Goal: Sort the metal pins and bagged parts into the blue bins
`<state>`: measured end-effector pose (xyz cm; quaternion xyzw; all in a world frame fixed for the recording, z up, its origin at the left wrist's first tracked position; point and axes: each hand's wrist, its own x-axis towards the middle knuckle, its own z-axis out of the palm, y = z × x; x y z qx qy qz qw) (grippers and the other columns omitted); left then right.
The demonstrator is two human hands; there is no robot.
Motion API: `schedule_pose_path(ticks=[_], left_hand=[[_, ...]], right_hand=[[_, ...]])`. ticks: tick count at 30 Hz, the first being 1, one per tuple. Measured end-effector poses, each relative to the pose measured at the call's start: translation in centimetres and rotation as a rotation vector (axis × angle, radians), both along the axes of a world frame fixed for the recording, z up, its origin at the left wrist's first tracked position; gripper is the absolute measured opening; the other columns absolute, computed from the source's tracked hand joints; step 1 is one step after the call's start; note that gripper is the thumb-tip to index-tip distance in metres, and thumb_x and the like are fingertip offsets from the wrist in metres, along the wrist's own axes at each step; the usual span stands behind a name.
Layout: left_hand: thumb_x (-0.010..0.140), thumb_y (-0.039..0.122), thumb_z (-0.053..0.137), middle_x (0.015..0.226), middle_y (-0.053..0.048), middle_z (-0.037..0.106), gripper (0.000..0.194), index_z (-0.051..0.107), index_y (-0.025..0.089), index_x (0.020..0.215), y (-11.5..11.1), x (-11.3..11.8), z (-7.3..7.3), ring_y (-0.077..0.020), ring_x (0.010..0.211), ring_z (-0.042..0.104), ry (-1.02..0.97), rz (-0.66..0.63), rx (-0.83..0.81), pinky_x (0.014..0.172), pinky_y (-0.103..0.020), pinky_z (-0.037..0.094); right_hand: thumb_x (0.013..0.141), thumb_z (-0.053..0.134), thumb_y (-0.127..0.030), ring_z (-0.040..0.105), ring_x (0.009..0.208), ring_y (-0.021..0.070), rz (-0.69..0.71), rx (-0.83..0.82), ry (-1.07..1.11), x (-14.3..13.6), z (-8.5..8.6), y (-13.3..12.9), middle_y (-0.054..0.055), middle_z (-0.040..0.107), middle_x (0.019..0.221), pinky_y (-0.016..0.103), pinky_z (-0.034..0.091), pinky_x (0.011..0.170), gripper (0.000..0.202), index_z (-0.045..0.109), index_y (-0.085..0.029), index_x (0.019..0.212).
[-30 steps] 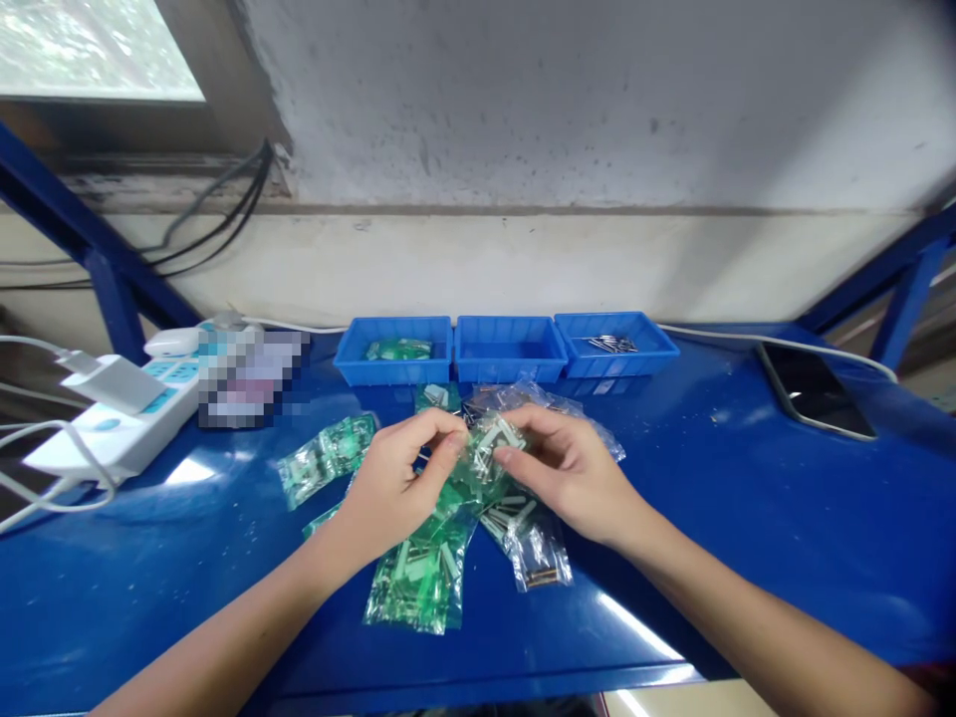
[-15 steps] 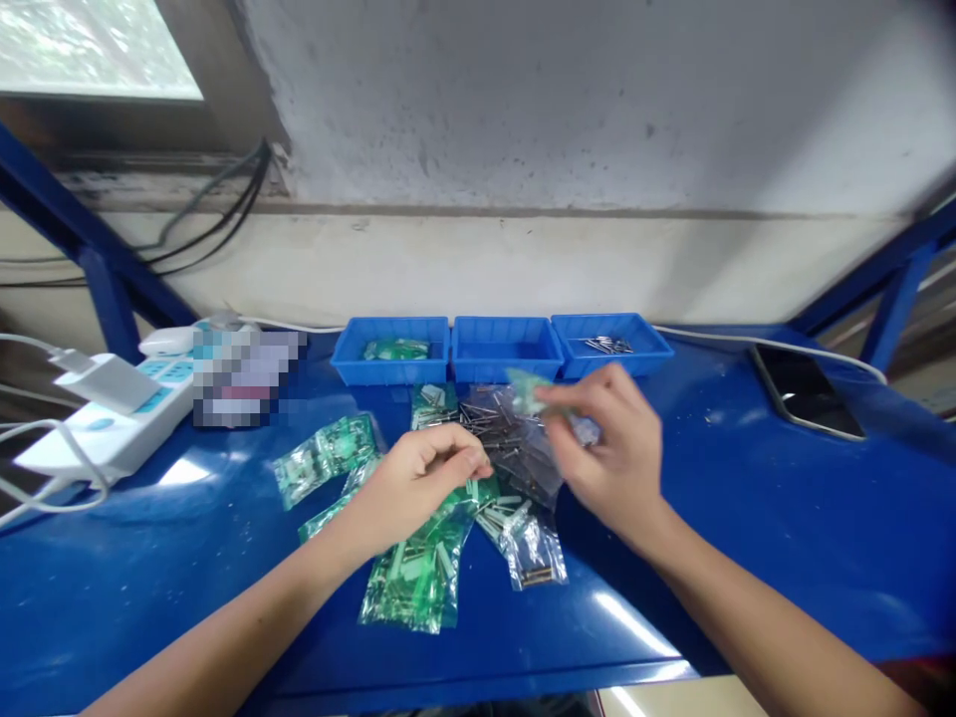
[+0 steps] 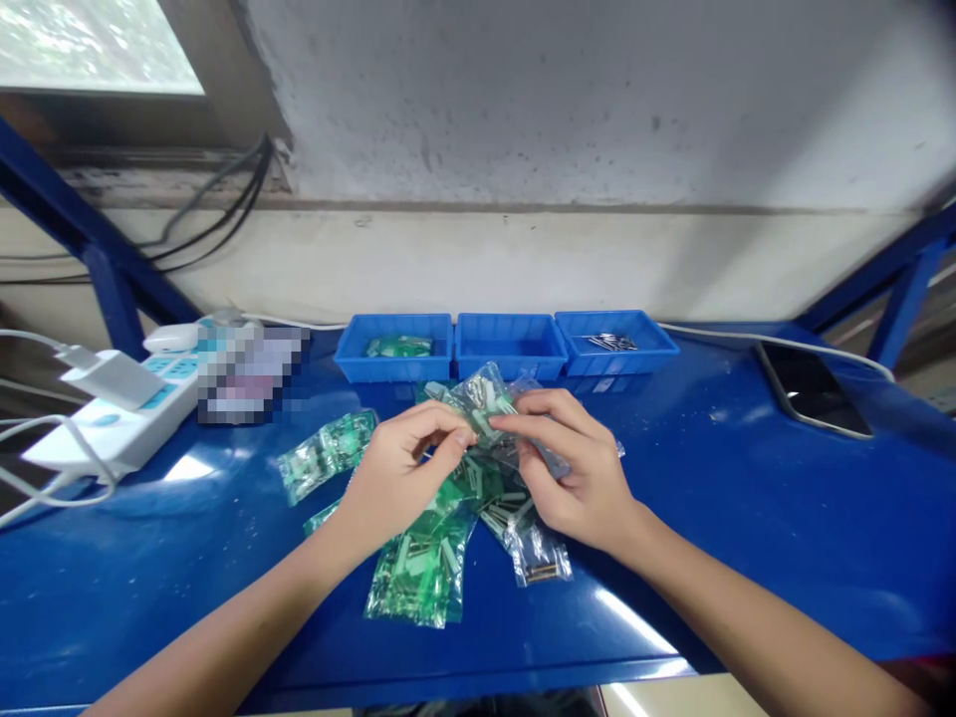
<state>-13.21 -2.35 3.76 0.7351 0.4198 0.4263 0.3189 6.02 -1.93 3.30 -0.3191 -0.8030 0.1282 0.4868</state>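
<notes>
My left hand (image 3: 407, 458) is closed in a pinch on the lower left edge of a small clear plastic bag (image 3: 487, 386). Pale green wall plugs and some metal pieces show in the bag. From the other side, my right hand (image 3: 579, 458) has its fingertips on the same bag, the index finger against a pale green plug. Under both hands lies a pile of green-tinted bags (image 3: 418, 573) with plugs in them. Dark screws and clear bags in the pile are mostly covered by my hands. A clear bag with brass-coloured pieces (image 3: 539, 558) lies at the pile's front right.
Three blue bins stand along the wall: the left bin (image 3: 355, 363) contains green bags, the middle bin (image 3: 512, 368) shows a bare floor, the right bin (image 3: 623, 363) has screws. A power strip (image 3: 119, 428) lies left, a phone (image 3: 813, 388) right.
My right hand has come left and slightly down, from above the pile to my left hand. The clear bag with plugs now shows raised between both hands.
</notes>
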Motion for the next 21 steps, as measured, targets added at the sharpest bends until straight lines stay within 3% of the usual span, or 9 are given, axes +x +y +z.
schedule_pose_path(ticks=[4, 8, 13, 17, 21], left_hand=[[0.084, 0.008, 0.054, 0.083, -0.004, 0.064, 0.01, 0.062, 0.014, 0.083, 0.3, -0.5, 0.0, -0.0141, 0.079, 0.059, 0.295, 0.031, 0.518, 0.071, -0.026, 0.047], [0.084, 0.007, 0.055, 0.09, -0.008, 0.065, 0.009, 0.061, 0.012, 0.088, 0.0, -0.6, 0.1, -0.0177, 0.085, 0.06, 0.48, -0.062, 0.716, 0.075, -0.031, 0.048], [0.086, 0.01, 0.055, 0.093, -0.007, 0.067, 0.008, 0.06, 0.013, 0.091, -0.5, -0.5, 0.6, -0.0189, 0.088, 0.061, 0.549, -0.182, 0.763, 0.075, -0.034, 0.047], [0.086, 0.013, 0.053, 0.093, -0.005, 0.066, 0.01, 0.062, 0.016, 0.087, -0.4, -0.4, 0.2, -0.0206, 0.095, 0.058, 0.564, -0.202, 0.703, 0.079, -0.035, 0.046], [0.084, 0.012, 0.053, 0.09, -0.006, 0.061, 0.011, 0.062, 0.017, 0.079, -0.2, -0.1, -0.1, -0.0186, 0.086, 0.056, 0.388, -0.176, 0.469, 0.077, -0.035, 0.046]], right_hand=[[0.084, 0.055, -0.026, 0.052, 0.105, 0.0191, 0.018, -0.364, 0.114, -0.5, 0.2, -0.1, 0.008, 0.054, 0.106, 0.038, 0.041, 0.092, 0.016, 0.068, -0.019, 0.091], [0.087, 0.046, -0.047, 0.052, 0.102, 0.0181, -0.007, -0.647, 0.269, -0.8, 0.4, 0.1, 0.006, 0.054, 0.1, 0.034, 0.04, 0.088, 0.036, 0.067, -0.02, 0.076], [0.085, 0.045, -0.053, 0.05, 0.07, 0.0143, -0.035, -0.746, 0.207, -0.8, 1.4, -0.1, 0.0, 0.05, 0.067, 0.03, 0.037, 0.069, 0.045, 0.051, -0.019, 0.056], [0.08, 0.052, -0.03, 0.05, 0.068, 0.0142, -0.078, -0.654, 0.018, -0.7, 2.1, -0.5, 0.0, 0.054, 0.065, 0.029, 0.036, 0.065, 0.026, 0.054, -0.018, 0.057], [0.072, 0.049, -0.012, 0.053, 0.062, 0.0119, -0.13, -0.537, -0.02, -0.5, 1.5, -0.5, -0.002, 0.059, 0.066, 0.025, 0.039, 0.058, 0.012, 0.059, -0.018, 0.068]])
